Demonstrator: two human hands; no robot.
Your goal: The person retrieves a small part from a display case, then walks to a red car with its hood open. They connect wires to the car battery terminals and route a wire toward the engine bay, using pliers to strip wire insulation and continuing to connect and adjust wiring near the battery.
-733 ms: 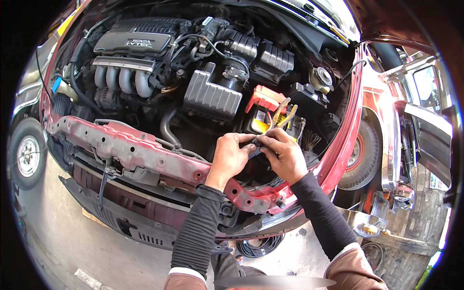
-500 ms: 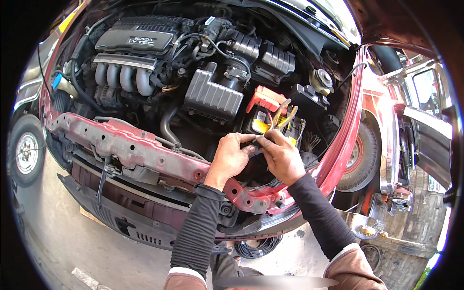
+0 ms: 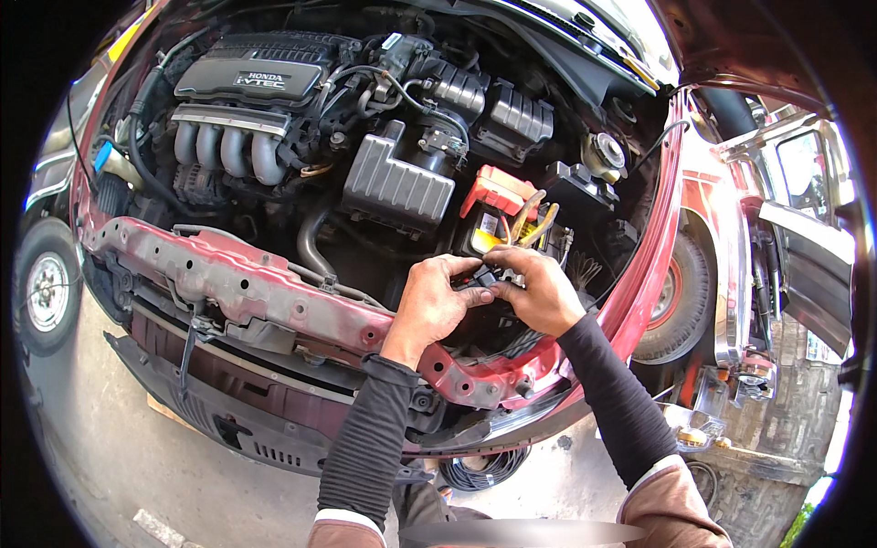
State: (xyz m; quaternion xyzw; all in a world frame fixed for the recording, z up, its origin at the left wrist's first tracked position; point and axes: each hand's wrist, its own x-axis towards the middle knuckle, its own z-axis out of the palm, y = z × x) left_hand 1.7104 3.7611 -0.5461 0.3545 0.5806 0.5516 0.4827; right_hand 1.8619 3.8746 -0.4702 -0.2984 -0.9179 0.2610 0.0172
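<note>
The engine bay holds an engine at upper left and a red-capped battery right of centre. Below it, the left hand and right hand pinch a small dark part, mostly hidden; a red crossbar passes beneath the left wrist.

A dark gap is lying open left of the left hand; the red crossbar is blocking its near side, the black box (quite bulky) its far.

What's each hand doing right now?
Left hand: closed on a small dark piece, material unclear.
Right hand: closed, apparently on the same piece.
</note>
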